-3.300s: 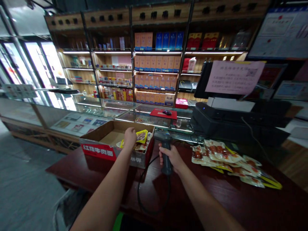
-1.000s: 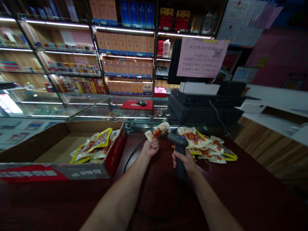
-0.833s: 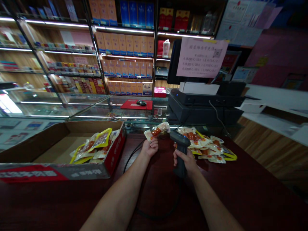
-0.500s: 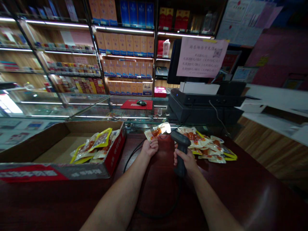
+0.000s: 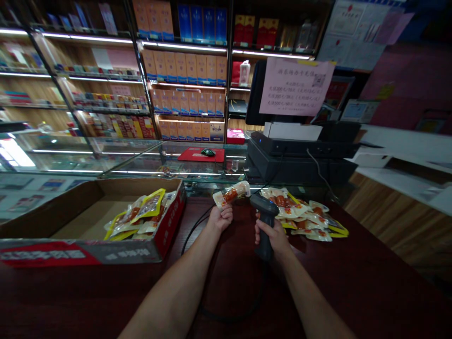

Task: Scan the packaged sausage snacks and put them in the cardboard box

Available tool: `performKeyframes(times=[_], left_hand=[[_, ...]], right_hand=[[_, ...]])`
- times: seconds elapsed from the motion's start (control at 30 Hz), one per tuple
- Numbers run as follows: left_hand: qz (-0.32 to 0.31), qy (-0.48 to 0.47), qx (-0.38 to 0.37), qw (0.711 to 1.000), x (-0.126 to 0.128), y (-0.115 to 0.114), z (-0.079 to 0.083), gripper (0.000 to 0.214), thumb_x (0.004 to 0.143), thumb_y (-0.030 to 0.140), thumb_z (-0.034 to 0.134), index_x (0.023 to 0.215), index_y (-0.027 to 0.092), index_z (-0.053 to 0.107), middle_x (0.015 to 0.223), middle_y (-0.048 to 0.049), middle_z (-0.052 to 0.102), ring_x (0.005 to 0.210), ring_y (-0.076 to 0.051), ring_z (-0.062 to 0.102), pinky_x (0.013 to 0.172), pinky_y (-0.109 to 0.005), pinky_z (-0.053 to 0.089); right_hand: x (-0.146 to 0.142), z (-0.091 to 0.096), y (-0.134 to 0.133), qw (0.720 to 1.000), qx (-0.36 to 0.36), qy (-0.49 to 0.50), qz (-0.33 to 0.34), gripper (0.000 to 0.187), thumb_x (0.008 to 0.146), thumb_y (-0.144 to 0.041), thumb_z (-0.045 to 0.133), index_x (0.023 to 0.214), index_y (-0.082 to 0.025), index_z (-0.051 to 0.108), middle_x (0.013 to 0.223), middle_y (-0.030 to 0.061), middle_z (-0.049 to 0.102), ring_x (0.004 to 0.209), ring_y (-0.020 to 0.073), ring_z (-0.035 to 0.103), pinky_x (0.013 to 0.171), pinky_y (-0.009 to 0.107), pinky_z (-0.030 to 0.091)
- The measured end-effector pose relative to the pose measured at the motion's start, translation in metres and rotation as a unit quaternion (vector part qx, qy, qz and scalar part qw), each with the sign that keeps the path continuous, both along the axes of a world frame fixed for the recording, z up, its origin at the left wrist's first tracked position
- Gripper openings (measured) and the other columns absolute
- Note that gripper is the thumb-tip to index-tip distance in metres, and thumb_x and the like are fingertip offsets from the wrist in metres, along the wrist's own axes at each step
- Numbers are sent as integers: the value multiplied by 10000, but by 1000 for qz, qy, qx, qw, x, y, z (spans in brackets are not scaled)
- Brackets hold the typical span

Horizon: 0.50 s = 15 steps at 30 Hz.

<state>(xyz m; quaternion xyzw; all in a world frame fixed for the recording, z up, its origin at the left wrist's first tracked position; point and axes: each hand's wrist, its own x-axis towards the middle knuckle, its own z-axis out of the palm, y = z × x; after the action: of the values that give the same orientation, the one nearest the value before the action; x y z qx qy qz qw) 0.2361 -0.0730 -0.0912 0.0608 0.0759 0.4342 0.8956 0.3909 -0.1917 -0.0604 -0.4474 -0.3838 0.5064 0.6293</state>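
A clear-and-white snack packet [image 5: 231, 194] with reddish-brown food inside is pinched at its lower end by my left hand [image 5: 221, 218]. My right hand [image 5: 273, 235] wraps round the grip of a dark barcode scanner [image 5: 265, 205], whose head points toward the packet; a gap separates the two. To the right of the scanner lies a pile of similar snack packets [image 5: 307, 215], some with yellow edges. More packets [image 5: 141, 214] rest at the right end of an open cardboard box [image 5: 171, 223] on the left.
The scanner's black cable [image 5: 243, 316] loops over the dark red counter [image 5: 226, 278]. A glass counter behind holds a red mouse pad [image 5: 190, 154] with a mouse [image 5: 208, 152]. A monitor [image 5: 255, 94] with a paper sign stands on dark equipment [image 5: 300, 160]. Stocked shelves [image 5: 181, 84] line the back wall.
The bright light that lit the right end of the packet has gone out. Both hands keep nearly the same place, still holding the packet and the scanner.
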Motion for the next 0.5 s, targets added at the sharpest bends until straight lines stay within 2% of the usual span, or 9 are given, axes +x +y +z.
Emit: performKeyframes(times=[0.1,0.2,0.37,0.5], left_hand=[[9,0,-2,1000,1,-1,3,201,790,-12,348,669,148,366,495,74,294,312,8,274,322,-83,182],[15,-1,-11,1000,0,-3,13,226,793,-22,326,647,148,355,489,74,291,309,10,273,318,-81,184],[44,20,9,999,-15,-8,45,223,796,-8,313,647,143,383,492,68,289,313,0,257,309,-90,192],[101,58,43,992,-50,-17,75,211,786,-6,303,674,138,411,511,58,299,334,-9,273,327,-97,219]], right_hand=[[-2,-1,0,1000,-3,-2,6,427,606,-375,723,921,-171,520,487,-71,548,339,101,493,343,238,455],[-8,2,-1,1000,-13,4,17,423,601,-366,720,917,-165,524,482,-71,544,338,99,491,345,236,453],[-28,20,-3,998,-7,20,59,405,615,-352,713,921,-171,520,491,-67,554,344,96,489,347,231,450],[-55,40,-1,995,-6,10,99,399,616,-359,709,917,-170,528,491,-59,561,343,97,489,339,228,447]])
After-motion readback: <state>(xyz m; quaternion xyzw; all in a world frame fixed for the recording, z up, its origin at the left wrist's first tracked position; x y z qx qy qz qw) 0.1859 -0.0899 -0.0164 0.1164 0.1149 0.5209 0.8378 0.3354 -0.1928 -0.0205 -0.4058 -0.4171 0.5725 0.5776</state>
